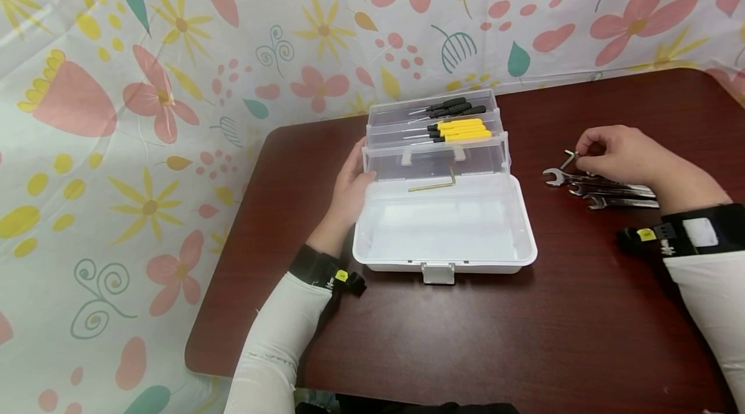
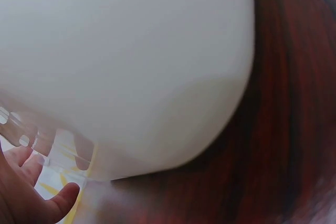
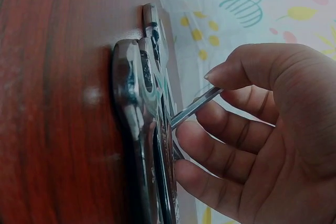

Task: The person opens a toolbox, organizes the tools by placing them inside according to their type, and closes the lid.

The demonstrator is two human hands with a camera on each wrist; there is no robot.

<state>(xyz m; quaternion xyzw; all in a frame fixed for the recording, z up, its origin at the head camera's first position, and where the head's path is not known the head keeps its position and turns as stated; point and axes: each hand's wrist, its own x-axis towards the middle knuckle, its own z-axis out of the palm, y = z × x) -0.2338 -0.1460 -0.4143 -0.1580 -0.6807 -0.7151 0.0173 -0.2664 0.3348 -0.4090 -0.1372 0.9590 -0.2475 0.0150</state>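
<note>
A white toolbox (image 1: 445, 265) lies open on the table, its clear tiered lid (image 1: 431, 162) raised at the back. My left hand (image 1: 351, 184) holds the lid's left side, the thumb near the hinge corner and fingers behind the plastic; the left wrist view shows some fingers through it. With thumb and forefinger, my right hand (image 1: 619, 154) pinches a silver hex key (image 3: 197, 107). Right below that hand lie several silver open-ended wrenches (image 1: 617, 193), side by side. A brass-coloured hex key (image 1: 432, 187) rests at the back of the box, by the hinge.
Black-handled screwdrivers (image 1: 456, 108) and yellow-handled screwdrivers (image 1: 462, 130) sit in the lid's upper tiers. A latch (image 1: 438, 273) hangs at the box's front. The dark red table (image 1: 465, 343) backs onto a flower-patterned cloth (image 1: 326, 32).
</note>
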